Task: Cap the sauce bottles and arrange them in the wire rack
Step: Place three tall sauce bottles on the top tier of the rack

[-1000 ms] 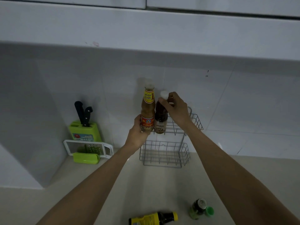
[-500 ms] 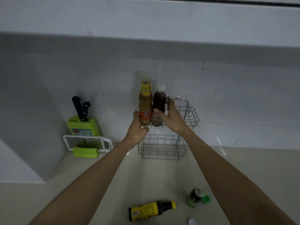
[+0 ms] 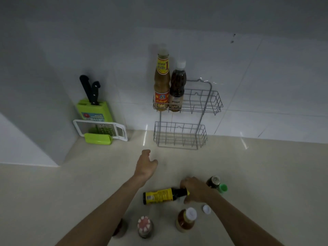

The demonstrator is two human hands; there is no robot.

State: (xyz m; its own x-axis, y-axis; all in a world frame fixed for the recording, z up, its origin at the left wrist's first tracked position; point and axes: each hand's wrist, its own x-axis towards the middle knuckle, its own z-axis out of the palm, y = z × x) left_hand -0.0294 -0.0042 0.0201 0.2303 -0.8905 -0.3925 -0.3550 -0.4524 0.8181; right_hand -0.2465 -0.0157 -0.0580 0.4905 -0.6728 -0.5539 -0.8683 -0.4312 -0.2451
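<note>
A two-tier wire rack [image 3: 204, 102] stands against the tiled wall. Its upper shelf holds a tall amber sauce bottle [image 3: 161, 82] and a shorter dark bottle with a white cap [image 3: 177, 86], side by side at the left end. On the counter a yellow-labelled dark bottle [image 3: 159, 195] lies on its side. My right hand [image 3: 195, 189] rests over its neck end, fingers curled around it. My left hand [image 3: 146, 165] hovers open above the counter, holding nothing. A small dark bottle [image 3: 213, 181] stands beside a loose green cap [image 3: 223, 188].
Near the front stand a red-capped jar [image 3: 144, 227], an orange sauce bottle with a white top [image 3: 186, 220] and a bottle half hidden by my left arm [image 3: 122, 228]. A loose white cap [image 3: 206, 209] lies nearby. A green knife block [image 3: 92, 109] and grater [image 3: 101, 132] sit left.
Both hands let go of the two bottles on the rack's upper shelf and dropped to the counter. My right hand now covers the lying bottle's neck. The view tilted downward.
</note>
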